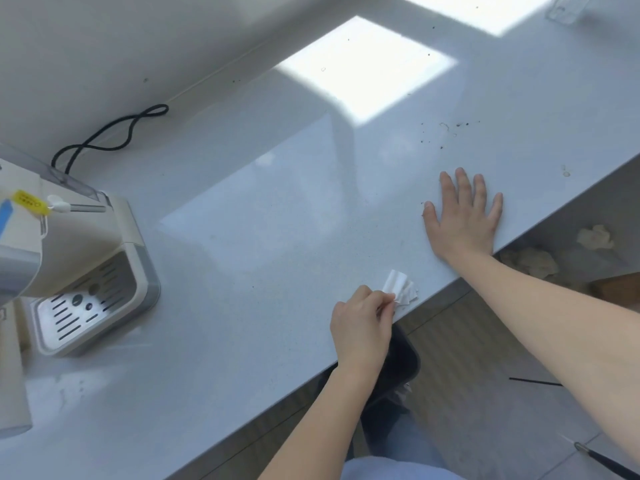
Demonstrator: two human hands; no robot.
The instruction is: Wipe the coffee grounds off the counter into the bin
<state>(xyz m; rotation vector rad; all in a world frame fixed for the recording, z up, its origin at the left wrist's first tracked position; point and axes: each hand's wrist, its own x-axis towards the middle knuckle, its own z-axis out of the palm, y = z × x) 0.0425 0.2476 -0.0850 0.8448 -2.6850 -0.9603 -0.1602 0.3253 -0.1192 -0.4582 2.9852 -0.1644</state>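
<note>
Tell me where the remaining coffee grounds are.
Head view: grounds lie right of centre on the counter, just beyond the flat right hand.

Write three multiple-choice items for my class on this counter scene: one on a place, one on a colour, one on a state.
1. Where does the bin stand?
A. On the counter
B. Below the counter edge, under the left hand
C. Beside the coffee machine

2. What colour is the cable by the wall?
A. Black
B. White
C. Yellow

3. How is the right hand placed?
A. Clenched round a cup
B. Raised in the air
C. Flat, fingers spread, on the counter

Answers:
1 B, the dark bin shows just under the edge where the left hand holds the tissue.
2 A, it loops dark against the pale wall.
3 C, the palm lies down, near the coffee grounds.
</note>
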